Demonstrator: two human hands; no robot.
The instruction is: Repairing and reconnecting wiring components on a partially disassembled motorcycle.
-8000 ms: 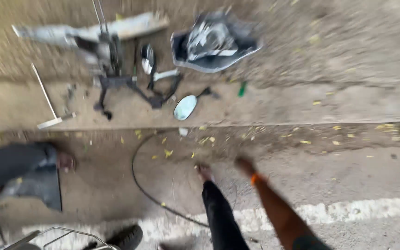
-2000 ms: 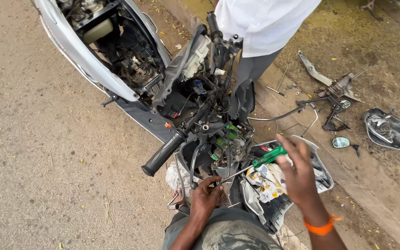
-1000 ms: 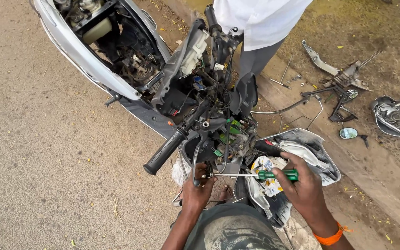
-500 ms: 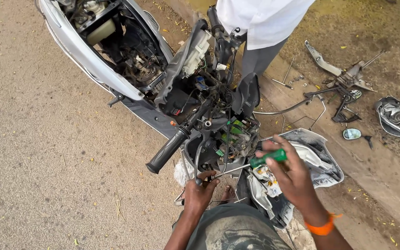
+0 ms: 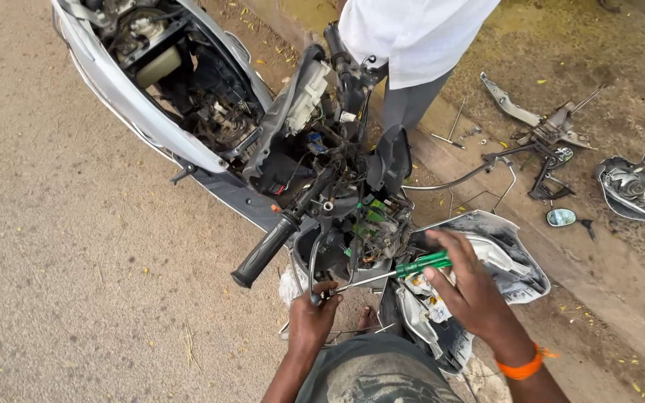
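A stripped-down scooter [image 5: 210, 142] stands in front of me with its body panels off and wiring exposed around the handlebar [image 5: 266, 250]. My right hand [image 5: 468, 295] grips a green-handled screwdriver [image 5: 421, 263] whose shaft runs left toward the lower front of the headlight housing. My left hand [image 5: 313, 321] pinches the area at the screwdriver's tip, under the handlebar. A loose grey front panel [image 5: 502, 257] lies just behind my right hand.
Another person in a white shirt and grey trousers [image 5: 412, 52] stands on the far side of the scooter. Removed parts lie on the dirt at right: a metal bracket [image 5: 546, 134], a round mirror [image 5: 561, 217] and a headlight shell [image 5: 640, 190]. A concrete kerb runs diagonally.
My right hand has kept the green screwdriver and shifted its angle slightly at the headlight area. My left hand stays at the tip. The view has moved a little closer.
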